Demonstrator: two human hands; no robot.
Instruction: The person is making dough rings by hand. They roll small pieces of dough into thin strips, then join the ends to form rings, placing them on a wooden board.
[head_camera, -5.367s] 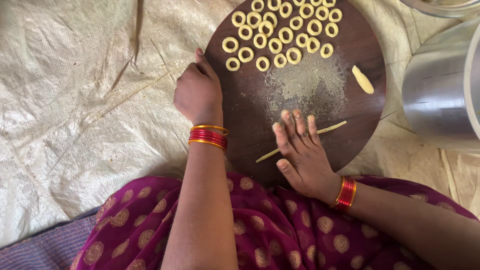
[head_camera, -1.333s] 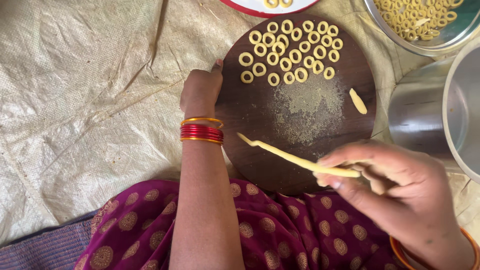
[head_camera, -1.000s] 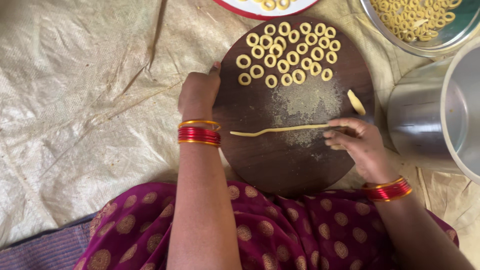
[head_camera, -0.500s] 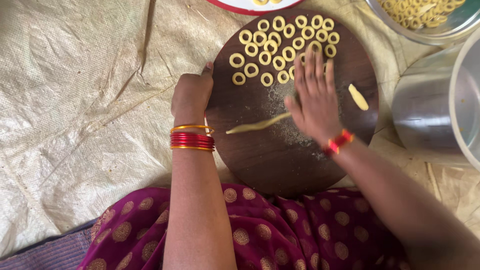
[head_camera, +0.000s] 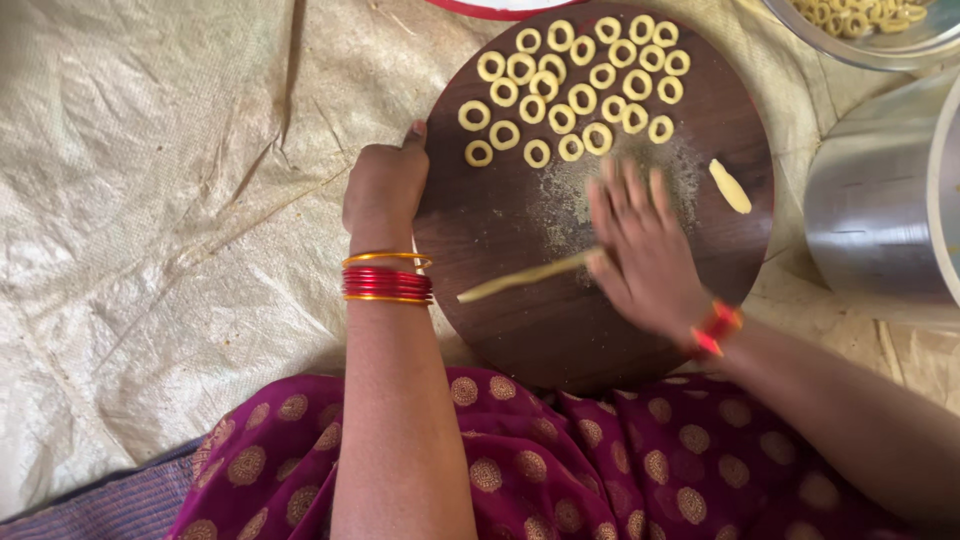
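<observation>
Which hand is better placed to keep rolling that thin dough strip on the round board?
Right. The right hand lies flat over the dough strip; the left hand only grips the wooden board's edge.

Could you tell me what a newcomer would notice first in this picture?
First, the round dark wooden board at centre, with a cluster of small dough rings across its far half. Next, the right hand lies flat over a thin dough rope, while the left hand grips the board's left edge, red and gold bangles on its wrist.
</observation>
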